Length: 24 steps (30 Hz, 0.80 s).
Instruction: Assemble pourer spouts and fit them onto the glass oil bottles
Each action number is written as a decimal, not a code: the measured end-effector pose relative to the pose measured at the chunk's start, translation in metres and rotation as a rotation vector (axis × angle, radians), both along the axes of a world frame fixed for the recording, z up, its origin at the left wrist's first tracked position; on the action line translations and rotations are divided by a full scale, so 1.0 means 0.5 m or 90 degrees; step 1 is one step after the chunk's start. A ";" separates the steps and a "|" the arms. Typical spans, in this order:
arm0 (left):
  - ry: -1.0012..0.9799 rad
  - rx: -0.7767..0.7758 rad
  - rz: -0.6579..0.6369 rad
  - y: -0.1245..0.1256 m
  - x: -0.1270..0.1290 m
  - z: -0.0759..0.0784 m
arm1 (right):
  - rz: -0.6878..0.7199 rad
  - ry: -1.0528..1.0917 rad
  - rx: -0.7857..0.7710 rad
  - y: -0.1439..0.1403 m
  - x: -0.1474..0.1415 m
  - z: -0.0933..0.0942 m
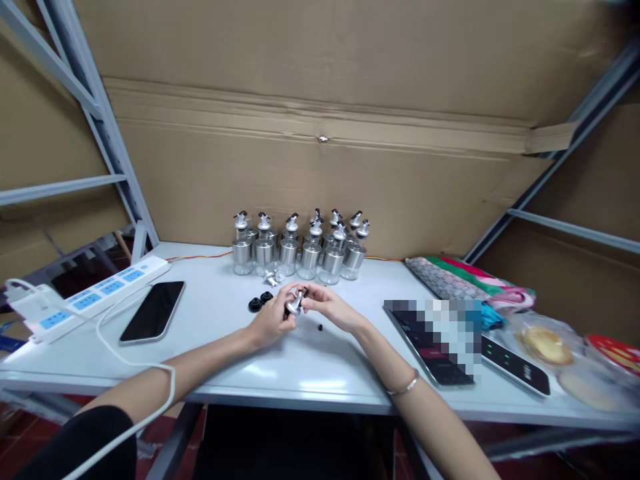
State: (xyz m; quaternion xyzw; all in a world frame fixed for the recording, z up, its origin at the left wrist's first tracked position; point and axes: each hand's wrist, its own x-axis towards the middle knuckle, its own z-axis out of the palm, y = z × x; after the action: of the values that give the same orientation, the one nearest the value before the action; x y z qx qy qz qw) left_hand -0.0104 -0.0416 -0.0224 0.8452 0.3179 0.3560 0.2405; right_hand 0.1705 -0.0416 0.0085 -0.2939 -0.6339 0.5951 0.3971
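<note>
My left hand (277, 316) is closed around the base of a silver bottle pourer (295, 304) with a dark spout part. At the pourer's upper end, the fingers of my right hand (327, 305) pinch its small black tip. Two black round caps (255, 305) lie just left of my left hand. Behind my hands rests a loose silver pourer piece (271, 278). A tiny black part (320, 327) sits on the table below my right hand. Farther back, several glass bottles (311, 257) with metal sleeves and pourer tops stand upright in rows.
On the left are a white power strip (97, 297), a phone (153, 311) and a white cable (173, 380) crossing my left forearm. A tablet-like device (425, 340), a black power bank (517, 367), patterned cloth (445, 283) and bagged food (545, 345) lie right. Cardboard (320, 180) walls the back.
</note>
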 end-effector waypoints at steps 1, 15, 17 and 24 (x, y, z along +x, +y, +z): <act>-0.001 0.006 -0.002 -0.001 0.000 0.002 | -0.013 0.008 -0.001 -0.002 -0.003 0.001; 0.113 0.337 0.325 0.207 -0.001 0.262 | -0.178 0.321 -0.175 0.017 0.032 0.044; 0.236 0.307 0.341 0.263 0.005 0.305 | -0.205 0.297 -0.163 0.015 0.037 0.046; 0.535 0.144 0.159 0.413 0.010 0.343 | -0.251 -0.213 0.101 0.001 0.048 0.048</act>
State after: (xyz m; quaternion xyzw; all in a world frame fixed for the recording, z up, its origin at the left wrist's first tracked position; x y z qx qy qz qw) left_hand -0.0056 0.1648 0.1490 0.8927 0.4463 0.0409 -0.0482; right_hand 0.1944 -0.0410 0.0326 -0.4742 -0.6656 0.3978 0.4169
